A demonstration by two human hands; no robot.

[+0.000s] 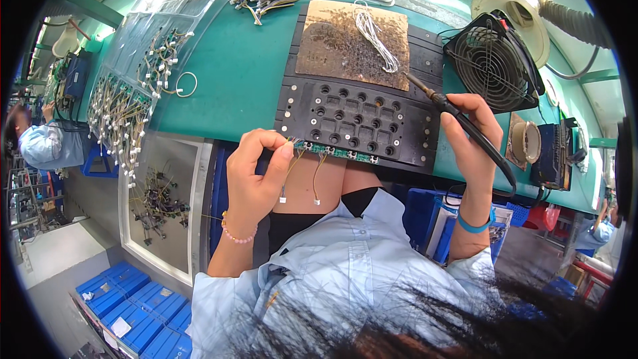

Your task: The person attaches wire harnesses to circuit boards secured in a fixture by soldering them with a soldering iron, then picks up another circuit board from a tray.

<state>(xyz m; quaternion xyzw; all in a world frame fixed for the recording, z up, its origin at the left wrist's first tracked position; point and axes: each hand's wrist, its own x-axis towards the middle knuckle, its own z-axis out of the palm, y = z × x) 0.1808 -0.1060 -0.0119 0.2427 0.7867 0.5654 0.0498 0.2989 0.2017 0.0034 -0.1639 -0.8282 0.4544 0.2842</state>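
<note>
By a green bench (219, 86), left hand (254, 167) pinches wires (292, 163) beside the circuit board (341, 153), right hand (474, 154) grips soldering iron (441, 100).

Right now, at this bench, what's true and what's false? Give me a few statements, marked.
1. The right hand holds a soldering iron. True.
2. White wires lie on the brown pad. True.
3. The fan is left of the pad. False: the fan is right of it.
4. The left hand is at the left end of the green strip. True.
5. The iron's tip touches the strip. False: it is apart from the strip, near the pad.
</note>
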